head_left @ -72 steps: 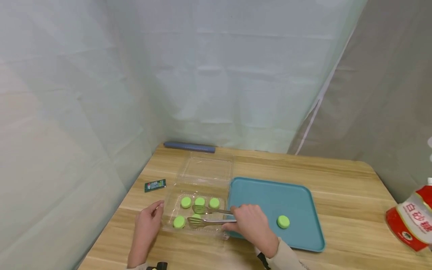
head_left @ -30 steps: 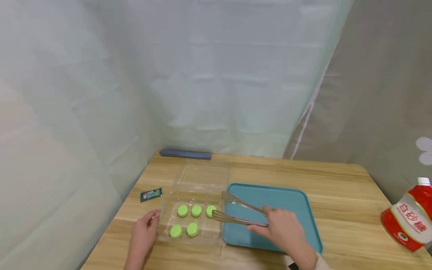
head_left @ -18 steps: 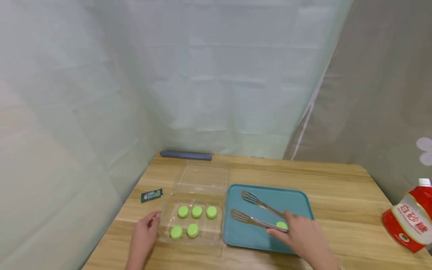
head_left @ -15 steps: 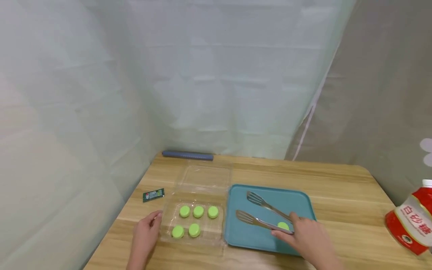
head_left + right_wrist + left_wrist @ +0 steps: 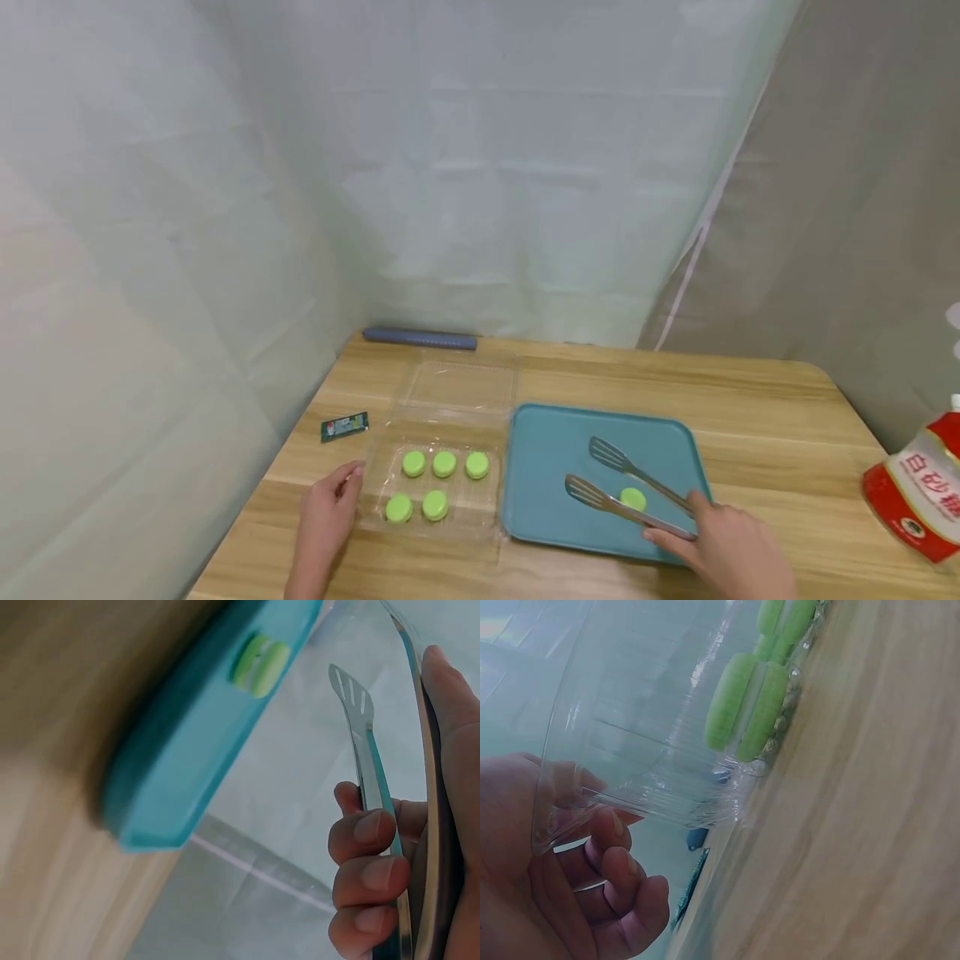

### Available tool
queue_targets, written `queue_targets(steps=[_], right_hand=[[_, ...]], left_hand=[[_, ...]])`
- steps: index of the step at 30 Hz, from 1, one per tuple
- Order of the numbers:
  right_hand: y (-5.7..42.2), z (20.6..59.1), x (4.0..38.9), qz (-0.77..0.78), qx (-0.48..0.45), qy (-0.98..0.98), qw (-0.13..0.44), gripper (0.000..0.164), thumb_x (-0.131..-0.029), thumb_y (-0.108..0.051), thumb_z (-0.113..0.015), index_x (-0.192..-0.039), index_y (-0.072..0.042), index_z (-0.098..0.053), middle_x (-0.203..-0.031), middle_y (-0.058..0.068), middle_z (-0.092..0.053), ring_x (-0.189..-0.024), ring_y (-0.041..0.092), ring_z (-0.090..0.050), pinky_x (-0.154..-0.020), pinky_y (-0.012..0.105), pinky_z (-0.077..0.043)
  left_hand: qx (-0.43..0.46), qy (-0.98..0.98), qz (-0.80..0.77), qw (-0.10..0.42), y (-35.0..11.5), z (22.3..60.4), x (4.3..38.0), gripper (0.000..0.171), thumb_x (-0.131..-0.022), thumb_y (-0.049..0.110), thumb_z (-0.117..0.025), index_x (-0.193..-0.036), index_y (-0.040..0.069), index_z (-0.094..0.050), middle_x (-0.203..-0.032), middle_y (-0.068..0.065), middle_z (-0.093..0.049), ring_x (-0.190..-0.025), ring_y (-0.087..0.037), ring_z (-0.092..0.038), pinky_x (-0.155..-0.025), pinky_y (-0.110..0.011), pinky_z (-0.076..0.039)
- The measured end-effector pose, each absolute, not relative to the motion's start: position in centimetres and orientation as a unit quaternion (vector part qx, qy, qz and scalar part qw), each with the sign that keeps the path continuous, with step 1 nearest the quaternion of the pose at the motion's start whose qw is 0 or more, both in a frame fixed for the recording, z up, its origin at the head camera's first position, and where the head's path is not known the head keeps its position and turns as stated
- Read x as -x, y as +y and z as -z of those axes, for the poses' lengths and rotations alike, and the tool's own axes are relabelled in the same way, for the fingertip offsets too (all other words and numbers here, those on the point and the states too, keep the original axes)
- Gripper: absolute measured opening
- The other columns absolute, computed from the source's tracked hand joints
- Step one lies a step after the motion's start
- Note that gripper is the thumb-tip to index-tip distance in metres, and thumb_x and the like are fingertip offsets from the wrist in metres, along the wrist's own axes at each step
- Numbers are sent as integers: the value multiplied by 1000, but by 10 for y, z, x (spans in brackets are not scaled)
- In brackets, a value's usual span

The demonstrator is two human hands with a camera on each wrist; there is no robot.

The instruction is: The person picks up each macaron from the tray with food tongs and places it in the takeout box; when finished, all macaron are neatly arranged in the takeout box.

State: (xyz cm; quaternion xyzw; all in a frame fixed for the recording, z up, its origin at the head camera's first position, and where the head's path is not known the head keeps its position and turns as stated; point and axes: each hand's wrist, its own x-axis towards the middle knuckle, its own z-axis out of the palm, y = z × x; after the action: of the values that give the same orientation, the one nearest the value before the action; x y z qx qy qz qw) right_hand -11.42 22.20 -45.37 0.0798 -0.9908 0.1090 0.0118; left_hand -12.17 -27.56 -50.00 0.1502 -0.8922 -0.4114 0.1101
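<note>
Shifted rightward: spread tongs (image 5: pixel 637 516), gripped by the nearer right hand (image 5: pixel 738 546) at the tray's (image 5: pixel 555 442) near-right corner, flank the macaron (image 5: pixel 632 499), seen from above; left hand (image 5: pixel 330 504) pinches the clear box (image 5: pixel 474 502).

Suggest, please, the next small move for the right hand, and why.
Probably, the right hand should lower the tongs and close them on the green macaron on the blue tray. In the head view the open tongs frame that macaron, and the right wrist view shows them clear of it. The clear box, holding five macarons, has a gap in its near row.
</note>
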Motion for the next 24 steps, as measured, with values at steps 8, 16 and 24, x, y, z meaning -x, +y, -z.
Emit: queue_targets(steps=[8,16,24], right_hand=[[247,473,106,-87,-23,-994,-66,73,-77,-79,-65,-82,-7,-53,-58,-1,-38,-49,16,-41,-48,31,-28],[267,478,103,-58,8,-993,-98,89,-75,-89,-54,-93,-2,-62,-58,-2,-37,-49,15,-41,-49,30,-23],[269,472,104,-61,-13,-992,-110,69,-80,-82,-57,-82,-13,-56,-60,-3,-36,-51,15,-41,-51,31,-24]], left_hand=[[-155,-888,419,106,-273,502,122,33,-106,17,-53,-127,-4,-66,-67,-2,-52,-56,-15,-46,-47,-24,-38],[-151,-891,416,105,-274,497,120,33,-106,17,-52,-128,-4,-65,-69,-3,-51,-58,-15,-45,-49,-24,-39],[-156,-890,416,99,-274,498,122,34,-106,17,-52,-129,-3,-65,-69,-3,-51,-59,-15,-46,-49,-24,-39]])
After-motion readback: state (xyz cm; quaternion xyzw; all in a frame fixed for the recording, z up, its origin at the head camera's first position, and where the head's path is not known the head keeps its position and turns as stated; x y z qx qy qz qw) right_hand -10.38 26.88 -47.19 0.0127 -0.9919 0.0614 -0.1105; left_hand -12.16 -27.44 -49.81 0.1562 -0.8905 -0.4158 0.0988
